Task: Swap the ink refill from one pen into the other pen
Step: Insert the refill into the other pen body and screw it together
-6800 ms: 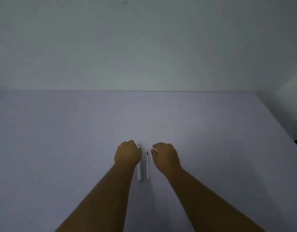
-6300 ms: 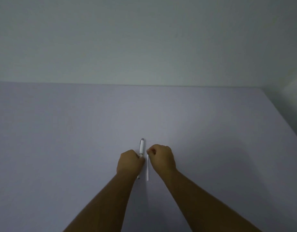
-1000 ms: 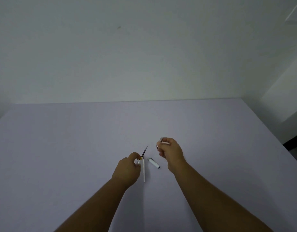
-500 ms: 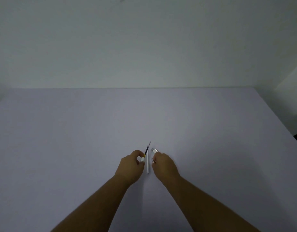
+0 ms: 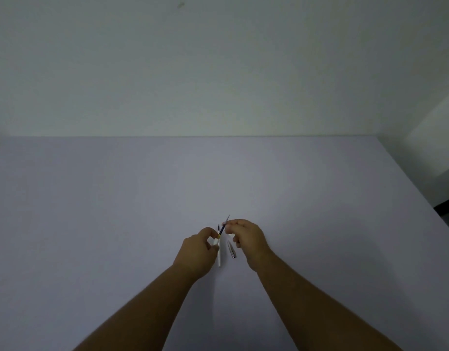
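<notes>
My left hand grips a short white pen barrel just above the table. A thin dark ink refill with a yellow band sticks up and to the right out of that barrel. The fingertips of my right hand pinch the refill near its upper part. The second white pen lies on the table between my hands, its dark tip pointing away from me. A small silver-tipped pen piece lies on the table beside it, under my right hand.
The pale table runs to a plain wall at the back, and its right edge slants down at the right. A dark gap shows beyond that edge.
My right hand has let go of the small pen piece, which now lies on the table, and has moved up to pinch the refill. My left hand still holds the barrel.
</notes>
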`<state>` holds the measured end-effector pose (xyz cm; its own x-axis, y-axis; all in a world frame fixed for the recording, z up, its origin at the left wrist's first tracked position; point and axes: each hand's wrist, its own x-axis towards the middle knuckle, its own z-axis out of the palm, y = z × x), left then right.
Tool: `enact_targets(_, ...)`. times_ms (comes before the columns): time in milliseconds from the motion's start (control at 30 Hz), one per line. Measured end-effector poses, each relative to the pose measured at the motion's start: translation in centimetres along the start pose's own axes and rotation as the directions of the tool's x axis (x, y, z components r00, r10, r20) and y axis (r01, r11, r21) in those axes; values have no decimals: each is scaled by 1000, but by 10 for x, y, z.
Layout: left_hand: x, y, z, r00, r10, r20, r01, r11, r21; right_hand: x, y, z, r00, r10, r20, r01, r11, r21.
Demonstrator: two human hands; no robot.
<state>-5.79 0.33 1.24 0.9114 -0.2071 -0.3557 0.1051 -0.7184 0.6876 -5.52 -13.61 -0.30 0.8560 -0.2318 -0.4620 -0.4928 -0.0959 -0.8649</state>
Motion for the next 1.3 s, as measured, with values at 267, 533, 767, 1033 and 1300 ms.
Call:
enact_targets(267, 7, -3, 4, 1000, -28, 14, 28, 1000, -3, 20, -7, -23, 969, 116, -220, -75, 980, 186)
enact_targets(533, 14, -13, 9, 999, -31, -29, 32, 997, 68, 24, 28, -37, 938, 260, -228, -319, 904, -284)
enact_targets(767, 16, -14, 11, 998, -39, -43, 42, 998, 57, 26, 33, -32, 964, 118, -237, -235, 792, -563)
enact_targets(1033, 14, -14, 6, 997, -45, -59, 47, 998, 43, 28, 35, -30, 959, 86, -270, -235, 773, -590)
enact_targets(1300, 14, -20, 1, 987, -71, -145, 68, 997, -23, 17, 28, -21, 966, -97, -242, -58, 824, -563)
